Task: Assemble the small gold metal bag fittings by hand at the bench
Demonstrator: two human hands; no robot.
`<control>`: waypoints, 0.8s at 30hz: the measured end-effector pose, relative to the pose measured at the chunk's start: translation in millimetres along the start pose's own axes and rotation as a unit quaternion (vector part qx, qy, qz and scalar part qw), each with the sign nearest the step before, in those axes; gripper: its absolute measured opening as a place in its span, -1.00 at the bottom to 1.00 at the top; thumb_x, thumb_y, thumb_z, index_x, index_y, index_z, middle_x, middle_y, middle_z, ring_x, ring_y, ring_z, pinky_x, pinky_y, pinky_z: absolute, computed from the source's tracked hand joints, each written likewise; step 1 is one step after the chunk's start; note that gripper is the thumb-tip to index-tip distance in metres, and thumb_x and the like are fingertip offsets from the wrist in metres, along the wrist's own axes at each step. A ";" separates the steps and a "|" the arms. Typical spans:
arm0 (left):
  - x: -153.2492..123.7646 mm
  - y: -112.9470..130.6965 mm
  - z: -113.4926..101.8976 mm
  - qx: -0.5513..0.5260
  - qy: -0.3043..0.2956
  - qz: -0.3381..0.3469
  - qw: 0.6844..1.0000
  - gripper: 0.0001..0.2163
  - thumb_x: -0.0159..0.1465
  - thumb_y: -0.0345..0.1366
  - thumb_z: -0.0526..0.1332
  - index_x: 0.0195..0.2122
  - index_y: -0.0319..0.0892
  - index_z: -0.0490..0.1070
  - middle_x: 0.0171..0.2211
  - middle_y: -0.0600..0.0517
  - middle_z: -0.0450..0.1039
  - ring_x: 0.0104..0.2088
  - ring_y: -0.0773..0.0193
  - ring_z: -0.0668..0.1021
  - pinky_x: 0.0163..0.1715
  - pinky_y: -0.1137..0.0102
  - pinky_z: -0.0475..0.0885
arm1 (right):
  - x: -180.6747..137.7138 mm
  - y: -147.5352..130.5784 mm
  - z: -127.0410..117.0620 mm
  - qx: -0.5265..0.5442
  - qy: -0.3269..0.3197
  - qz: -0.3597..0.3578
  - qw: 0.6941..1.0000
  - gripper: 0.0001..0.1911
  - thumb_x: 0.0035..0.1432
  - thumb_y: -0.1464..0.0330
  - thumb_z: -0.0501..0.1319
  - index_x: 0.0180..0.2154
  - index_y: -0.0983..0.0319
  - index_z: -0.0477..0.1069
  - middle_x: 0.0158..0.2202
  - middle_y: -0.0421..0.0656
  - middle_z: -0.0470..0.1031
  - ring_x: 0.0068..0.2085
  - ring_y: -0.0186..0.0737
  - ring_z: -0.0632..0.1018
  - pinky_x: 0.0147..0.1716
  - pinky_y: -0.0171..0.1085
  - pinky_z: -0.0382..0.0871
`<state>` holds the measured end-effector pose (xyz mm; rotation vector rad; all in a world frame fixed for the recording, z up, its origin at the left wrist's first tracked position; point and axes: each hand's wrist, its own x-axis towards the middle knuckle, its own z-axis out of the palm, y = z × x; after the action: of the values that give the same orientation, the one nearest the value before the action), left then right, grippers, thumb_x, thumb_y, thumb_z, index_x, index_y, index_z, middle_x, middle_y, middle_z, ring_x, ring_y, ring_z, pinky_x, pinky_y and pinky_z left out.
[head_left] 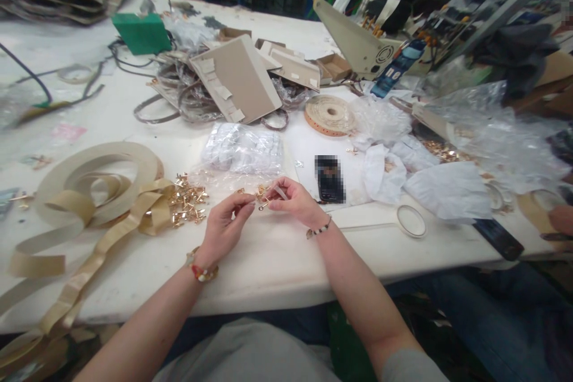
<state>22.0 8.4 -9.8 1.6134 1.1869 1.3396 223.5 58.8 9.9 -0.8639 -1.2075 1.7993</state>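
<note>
Both my hands meet over the near middle of the white table (277, 256). My left hand (226, 224) pinches a small gold metal fitting (263, 206) at its fingertips. My right hand (293, 200) is closed on the other end of that fitting and on a thin pale strip (281, 192). A heap of the same gold fittings (188, 203) lies just left of my hands, on and beside a clear plastic bag (242, 152). Loops of beige strap (96, 188) spread out at the far left.
A dark phone (329, 179) lies right of my hands, with white paper (447, 191) and a tape ring (412, 221) beyond. Beige bag panels (242, 77), a strap reel (330, 114), a green box (141, 33) and crumpled plastic crowd the far side. Another person's hand (561, 221) shows at the right edge.
</note>
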 end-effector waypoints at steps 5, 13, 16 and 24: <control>5.3 9.7 -3.1 -0.014 -0.033 0.027 0.999 -0.88 0.37 -0.26 0.22 -0.26 -0.14 0.50 -0.32 0.01 0.48 -0.29 0.28 0.49 -0.28 0.36 0.38 | 0.2 1.2 -1.8 0.010 -0.007 0.011 1.000 -0.53 -0.18 0.34 0.58 -0.29 0.22 0.38 -0.30 -0.24 0.56 -0.26 -0.33 0.57 -0.22 -0.32 0.46; 4.7 8.2 -5.5 -0.053 -0.050 0.023 0.997 -0.86 0.37 -0.25 0.22 -0.23 -0.12 0.56 -0.33 -0.01 0.48 -0.28 0.25 0.49 -0.26 0.34 0.37 | -0.5 1.1 -1.5 0.007 -0.009 0.021 1.000 -0.55 -0.16 0.34 0.57 -0.29 0.22 0.38 -0.32 -0.24 0.54 -0.32 -0.35 0.54 -0.36 -0.38 0.41; 2.0 4.5 -5.8 -0.055 -0.047 -0.005 0.997 -0.84 0.36 -0.23 0.23 -0.11 -0.08 0.57 -0.26 -0.01 0.51 -0.24 0.24 0.50 -0.24 0.35 0.38 | -0.6 -0.2 -1.9 0.003 -0.005 0.021 1.000 -0.55 -0.16 0.34 0.57 -0.29 0.23 0.38 -0.30 -0.24 0.54 -0.35 -0.37 0.53 -0.40 -0.39 0.41; -1.6 8.5 -2.6 -0.104 -0.080 -0.002 0.991 -0.63 0.38 -0.26 0.20 0.20 -0.08 0.25 -0.39 0.08 0.37 -0.40 0.34 0.41 -0.36 0.42 0.33 | -2.0 -2.6 -1.0 -0.023 0.006 0.020 1.000 -0.60 -0.13 0.33 0.55 -0.30 0.23 0.41 -0.29 -0.22 0.55 -0.37 -0.38 0.51 -0.43 -0.39 0.40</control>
<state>21.1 4.1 -1.9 1.5348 0.9237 1.2605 225.8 58.1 12.2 -0.9300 -1.2358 1.8014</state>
